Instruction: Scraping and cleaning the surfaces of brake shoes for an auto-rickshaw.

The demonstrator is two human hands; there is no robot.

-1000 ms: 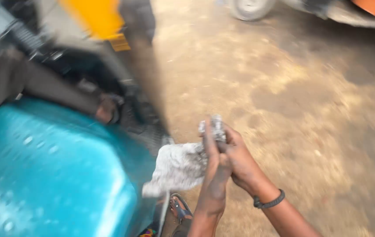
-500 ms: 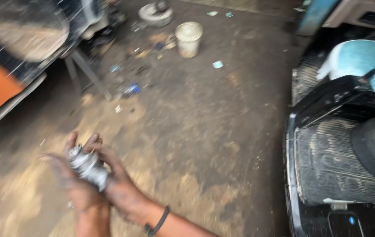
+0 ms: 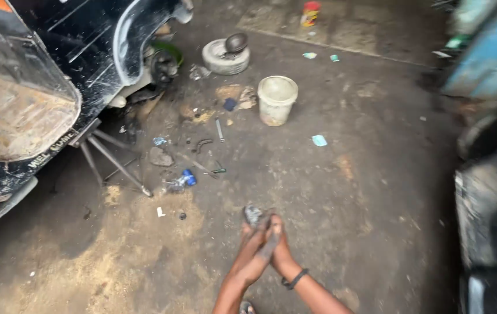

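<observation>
My left hand (image 3: pixel 252 249) and my right hand (image 3: pixel 281 251) are pressed together low in the middle of the head view, above a dirty concrete floor. Between their fingertips sticks out a small grey metal part (image 3: pixel 253 215), gripped by both hands. A black band sits on my right wrist (image 3: pixel 295 279). Most of the part is hidden by my fingers.
A black vehicle body (image 3: pixel 56 75) stands raised at the left on a metal stand (image 3: pixel 114 163). On the floor ahead lie a white bucket (image 3: pixel 276 99), a small wheel (image 3: pixel 225 56), loose tools (image 3: pixel 219 129) and scraps. Another dark vehicle (image 3: pixel 493 221) fills the right edge.
The view has swung from a teal vehicle to the open floor. My hands stay together on the grey part. The pale rag seen a second ago is out of sight.
</observation>
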